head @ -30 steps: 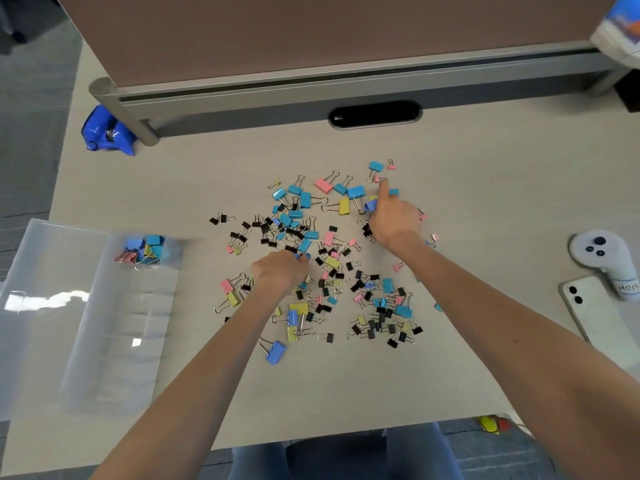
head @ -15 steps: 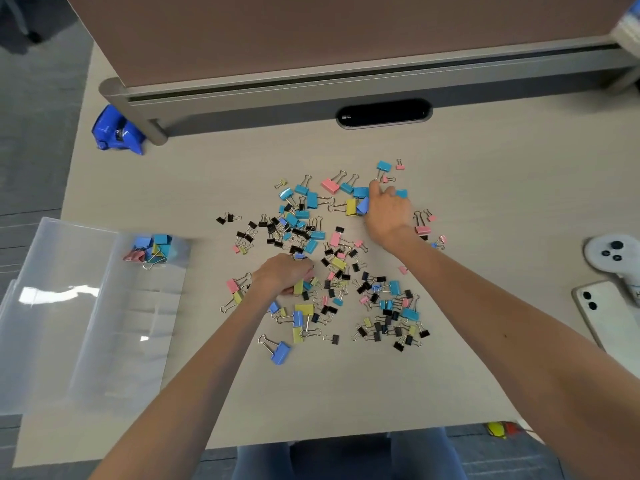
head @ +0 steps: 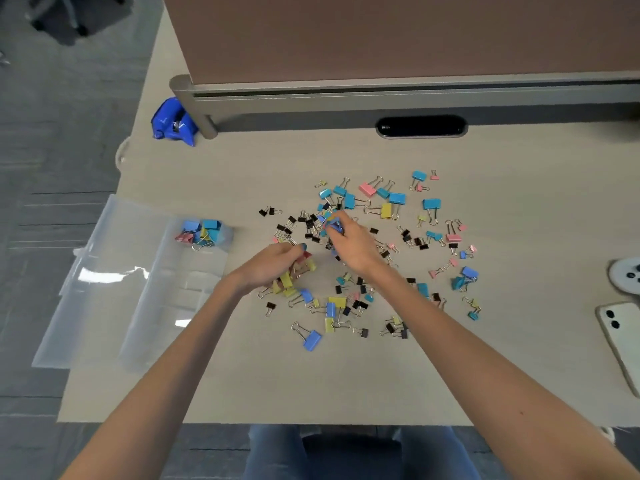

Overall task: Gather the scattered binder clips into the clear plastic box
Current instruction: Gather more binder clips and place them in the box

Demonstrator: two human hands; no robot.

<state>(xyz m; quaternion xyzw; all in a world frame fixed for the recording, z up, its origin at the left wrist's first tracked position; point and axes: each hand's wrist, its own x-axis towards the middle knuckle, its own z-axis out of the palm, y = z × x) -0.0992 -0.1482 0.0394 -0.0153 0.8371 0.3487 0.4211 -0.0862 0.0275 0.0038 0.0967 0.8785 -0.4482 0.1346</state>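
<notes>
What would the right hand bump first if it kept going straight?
Probably the small black clips just beyond the right hand, which holds a blue clip. Its height above the desk is unclear.

The binder clips point(head: 397, 198) have fairly matt painted bodies in blue, yellow, pink and black, plus thin shiny wire handles that look like metal. The box point(head: 104, 306) is see-through plastic, a bit frosted, smooth enough to throw white glare. The desk point(head: 346, 382) is pale wood-look stuff, matt with a faint grain. The tape dispenser point(head: 173, 123) is glossy blue plastic. The screen point(head: 381, 32) behind looks like matt cloth, its rail point(head: 381, 95) dull grey metal, and the phone point(head: 620, 337) back is smooth and satiny
</notes>
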